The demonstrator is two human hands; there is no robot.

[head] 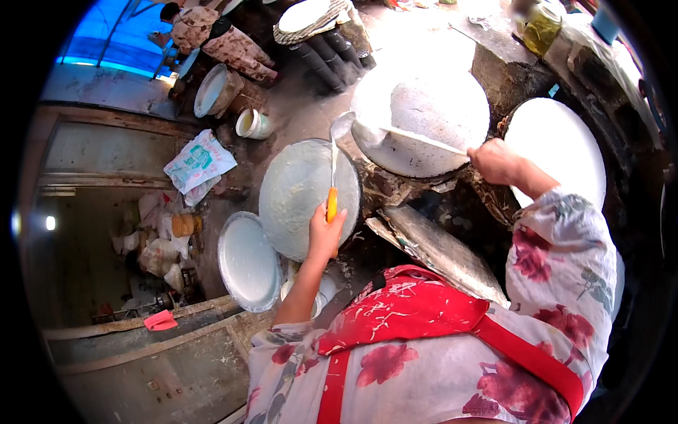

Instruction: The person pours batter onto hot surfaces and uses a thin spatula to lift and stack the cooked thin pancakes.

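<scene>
My left hand [324, 230] grips the orange handle of a metal ladle [332, 199]. The ladle reaches over a wide basin [359, 185] of pale batter, its bowl beyond the far rim, beside a round griddle [434, 106]. My right hand [490, 160] holds the end of a long pale stick-handled spreader [424, 140]. Its whitish head is low over the griddle's left side; contact cannot be told. White batter or glare covers part of the griddle. To the right, a second round plate [556, 148] looks bright white.
A tray of pale liquid [249, 262] stands left of the basin. A slanted board [445, 249] lies near my red apron. Beyond are a white bucket [254, 124], a large tub [212, 90], a printed plastic bag [200, 161] and black pipes [318, 63]. Another person [222, 40] bends at far left.
</scene>
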